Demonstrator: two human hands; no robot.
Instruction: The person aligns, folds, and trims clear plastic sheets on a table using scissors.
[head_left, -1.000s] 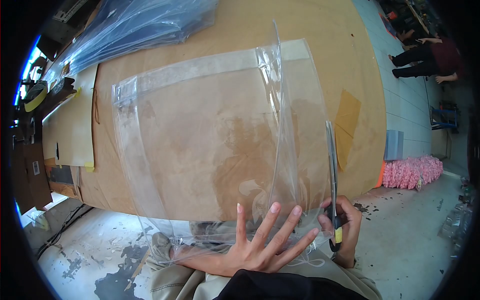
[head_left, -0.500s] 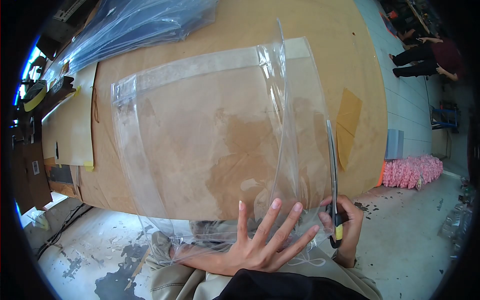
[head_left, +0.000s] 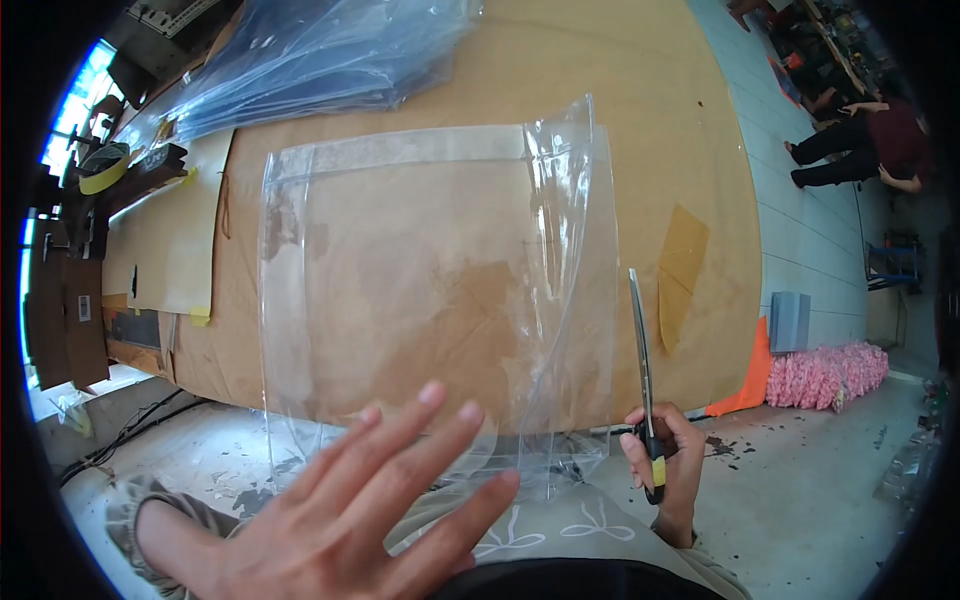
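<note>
A clear plastic sheet, with seamed strips along its far and left edges, lies on the brown-covered table. Its right side stands up in a shiny fold, and its near part hangs past the table's front edge over my lap. My left hand is spread out, palm down, over the left of that hanging part; whether it touches the plastic I cannot tell. In my right hand, right of the sheet, is a pair of scissors with black handles, yellow tape and blades pointing away from me. The blades look closed and are apart from the sheet.
A pile of bluish clear plastic covers the far left of the table. A tan paper patch is at the right. Beyond the right edge are a pink bundle, an orange piece and a standing person.
My left hand has lifted off the plastic's near edge and moved left, closer to the camera. The scissors have come away from the sheet's right edge, and the upright fold has sunk lower.
</note>
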